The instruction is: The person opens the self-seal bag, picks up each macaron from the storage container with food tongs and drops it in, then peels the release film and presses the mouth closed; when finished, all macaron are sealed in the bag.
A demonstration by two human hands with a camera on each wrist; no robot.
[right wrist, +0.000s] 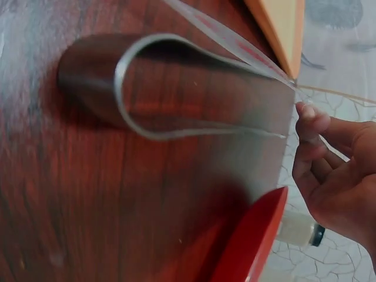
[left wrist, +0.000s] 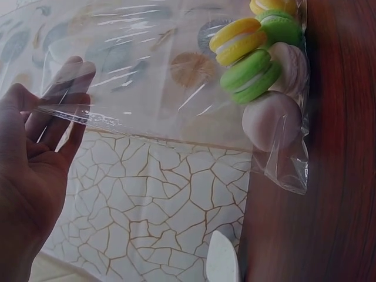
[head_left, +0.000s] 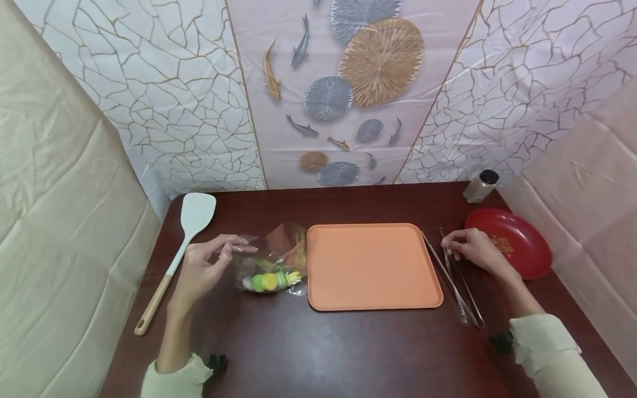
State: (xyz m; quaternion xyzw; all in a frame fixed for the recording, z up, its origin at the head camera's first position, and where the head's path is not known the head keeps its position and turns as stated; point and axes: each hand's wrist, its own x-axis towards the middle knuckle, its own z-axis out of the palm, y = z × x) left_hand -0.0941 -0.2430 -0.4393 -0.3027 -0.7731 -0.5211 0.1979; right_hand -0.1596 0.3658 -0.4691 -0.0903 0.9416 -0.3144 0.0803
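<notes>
My left hand [head_left: 205, 266] pinches the upper edge of a clear plastic bag [left wrist: 147, 70] between thumb and fingers. Several macarons [head_left: 270, 282], yellow, green and pale mauve, are gathered along the bottom of the bag, low over the dark table. On the right side, my right hand [head_left: 475, 251] pinches the end of a thin clear plastic strip [right wrist: 226, 38] with some red on it. Below that hand, metal tongs [right wrist: 88, 73] lie on the table with their bent end toward me; the strip overlaps them in the head view.
An orange tray [head_left: 373, 265] lies mid-table between the hands. A white spatula with a wooden handle [head_left: 155, 304] is at the left. A red plate [head_left: 532, 249] and a black-capped jar [head_left: 480, 188] stand at the right. Fabric walls border the table.
</notes>
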